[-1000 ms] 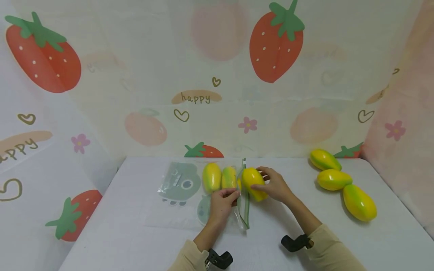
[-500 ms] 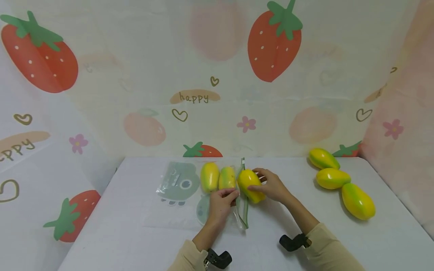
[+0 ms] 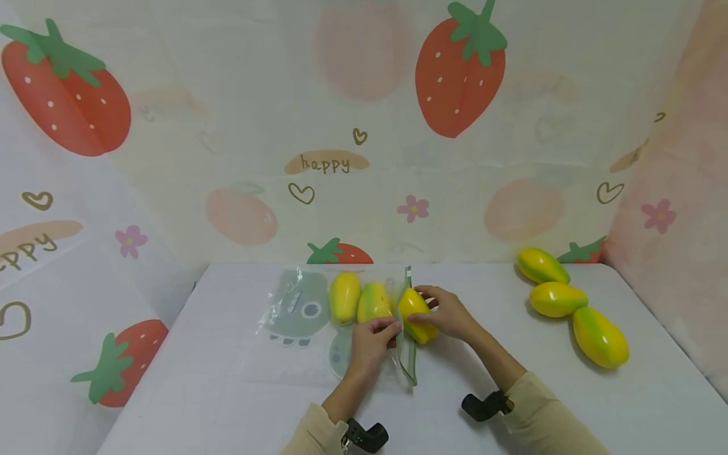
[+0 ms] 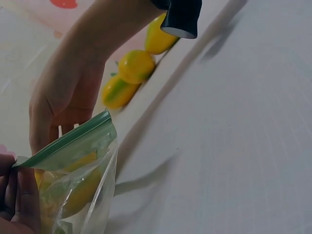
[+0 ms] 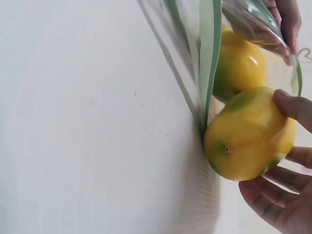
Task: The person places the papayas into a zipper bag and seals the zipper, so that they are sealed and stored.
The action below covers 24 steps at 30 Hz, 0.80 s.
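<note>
A clear zip bag (image 3: 256,363) with a green strip at its mouth and a grey-green cartoon print lies flat on the table. My left hand (image 3: 370,347) pinches the near layer of the bag by its mouth. Inside are a yellow mango (image 3: 344,298) and a second mango (image 3: 372,300) beside it. My right hand (image 3: 452,314) grips another mango (image 5: 243,139), thumb on one side and fingers on the other. In the right wrist view, that mango sits between the parted green strips, right against a mango (image 5: 241,63) deeper in.
Several fruits stay outside the bag at the right: a mango (image 3: 542,265) at the back edge, one mango (image 3: 558,299) in the middle, and a larger mango (image 3: 601,338) in front. A printed cloth wall (image 3: 364,215) stands behind the white table (image 3: 188,392).
My right hand has moved left, bringing its mango into the bag's mouth. The two mangoes inside have shifted left. My left hand keeps its pinch on the bag.
</note>
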Each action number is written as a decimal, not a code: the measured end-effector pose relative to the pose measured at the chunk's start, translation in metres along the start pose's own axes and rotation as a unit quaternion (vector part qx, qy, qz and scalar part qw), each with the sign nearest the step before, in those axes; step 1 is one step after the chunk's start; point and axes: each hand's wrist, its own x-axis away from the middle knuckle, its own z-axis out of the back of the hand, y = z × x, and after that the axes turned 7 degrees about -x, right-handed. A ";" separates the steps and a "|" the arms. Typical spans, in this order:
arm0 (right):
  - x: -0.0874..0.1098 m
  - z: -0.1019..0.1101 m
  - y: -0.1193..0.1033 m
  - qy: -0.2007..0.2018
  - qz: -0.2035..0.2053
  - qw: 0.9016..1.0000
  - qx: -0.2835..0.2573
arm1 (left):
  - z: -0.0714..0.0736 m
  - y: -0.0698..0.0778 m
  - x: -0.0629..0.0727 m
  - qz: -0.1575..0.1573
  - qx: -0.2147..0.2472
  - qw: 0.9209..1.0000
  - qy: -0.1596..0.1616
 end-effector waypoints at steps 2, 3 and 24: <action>-0.001 -0.002 -0.001 0.003 0.001 1.000 0.003 | 0.000 -0.001 0.000 0.003 0.002 1.000 -0.006; -0.002 -0.003 -0.001 0.006 0.003 1.000 0.004 | 0.000 -0.001 0.001 0.001 0.001 1.000 -0.009; -0.011 -0.007 0.003 0.006 -0.019 0.998 -0.059 | 0.000 -0.005 -0.002 -0.014 0.013 1.000 -0.009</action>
